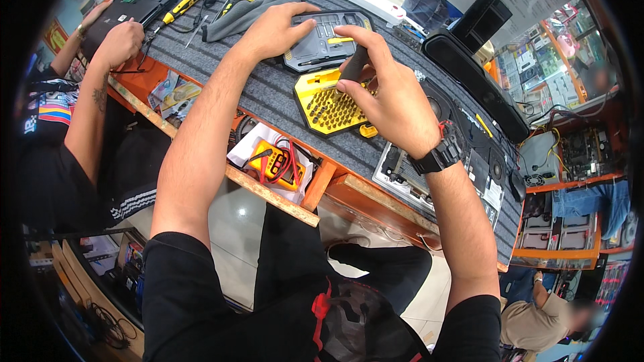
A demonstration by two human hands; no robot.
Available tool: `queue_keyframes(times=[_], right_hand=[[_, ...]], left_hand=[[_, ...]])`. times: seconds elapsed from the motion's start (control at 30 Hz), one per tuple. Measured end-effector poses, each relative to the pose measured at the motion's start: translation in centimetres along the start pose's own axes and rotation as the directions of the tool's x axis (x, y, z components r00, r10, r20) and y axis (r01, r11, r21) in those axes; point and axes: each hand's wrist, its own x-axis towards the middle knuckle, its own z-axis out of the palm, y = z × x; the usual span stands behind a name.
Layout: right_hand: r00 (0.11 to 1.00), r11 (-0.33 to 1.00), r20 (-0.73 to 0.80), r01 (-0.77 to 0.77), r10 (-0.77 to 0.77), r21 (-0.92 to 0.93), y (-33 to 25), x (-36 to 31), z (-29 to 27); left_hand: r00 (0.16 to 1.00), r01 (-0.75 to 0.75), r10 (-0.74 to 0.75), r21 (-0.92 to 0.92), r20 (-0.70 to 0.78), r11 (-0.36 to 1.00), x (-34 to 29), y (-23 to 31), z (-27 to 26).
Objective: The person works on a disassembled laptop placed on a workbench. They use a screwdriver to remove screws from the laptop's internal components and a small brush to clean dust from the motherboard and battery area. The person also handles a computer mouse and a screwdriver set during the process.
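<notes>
My right hand (396,104) is closed around a dark screwdriver handle (356,64), held above a yellow bit case (303,92). Rows of small dark screwdriver bits (330,108) stand upright in that case. Behind it lies the grey half of a tool case (305,48), with slim tools and a yellow piece set into it. My left hand (274,32) reaches to this grey half's far left corner, thumb and forefinger apart, the other fingers partly hidden. The screwdriver's tip cannot be made out behind my fingers.
Below the bench edge, an open drawer (268,202) holds a yellow multimeter (275,166) with red leads. An opened laptop chassis (402,177) lies right, beside a long black speaker (473,80). A grey cloth (248,19) and yellow screwdriver (191,0) lie left, near a co-worker's hand (121,43).
</notes>
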Motion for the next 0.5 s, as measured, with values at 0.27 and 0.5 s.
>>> queue_keyframes(times=[0.27,0.5], right_hand=[[0.979,0.996,-0.199,0.062,-0.049,0.062,-0.6,0.6,-3.0],[0.993,0.996,-0.108,0.059,-0.052,0.060,-0.3,-0.1,-1.7]], left_hand=[[1.000,0.031,-0.031,-0.002,-0.006,1.000,0.0,0.1,0.1],[0.999,0.019,-0.020,-0.018,-0.029,1.000,-0.1,0.1,0.1]])
